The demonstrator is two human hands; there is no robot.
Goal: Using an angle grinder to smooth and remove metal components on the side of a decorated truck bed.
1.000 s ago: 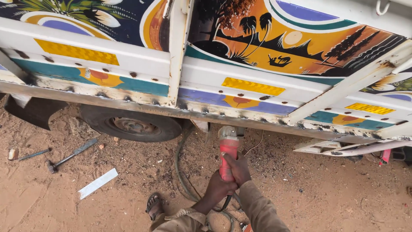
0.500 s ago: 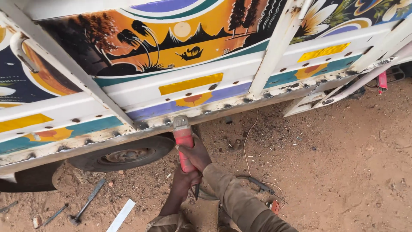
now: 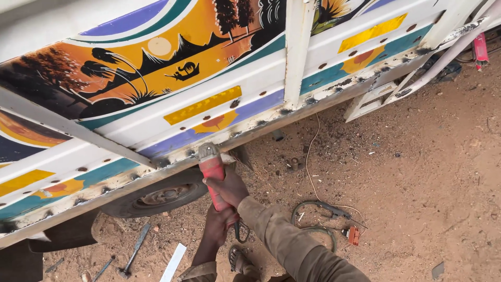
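Angle grinder (image 3: 213, 168): disc hidden against lower rail of painted truck panel (image 3: 172, 78); rear of red body covered by right hand (image 3: 228, 189) and left hand (image 3: 218, 225).
Painted truck panel: cut off by top, left and right edges; full scene unreadable.
Wheel (image 3: 159, 196): upper half concealed behind rail; tread in shadow.
Hammer (image 3: 133, 251), near left: head too small to tell in detail.
White strip (image 3: 173, 262): near end cut by bottom edge.
Forearms and sleeve (image 3: 292, 245): cropped at bottom edge; body out of frame.
Sandalled foot (image 3: 239, 259): partly behind sleeve.
Red object (image 3: 480, 48), far right: cropped, kind indeterminate.
Cable (image 3: 313, 219) on dirt: ends lost beneath arm.
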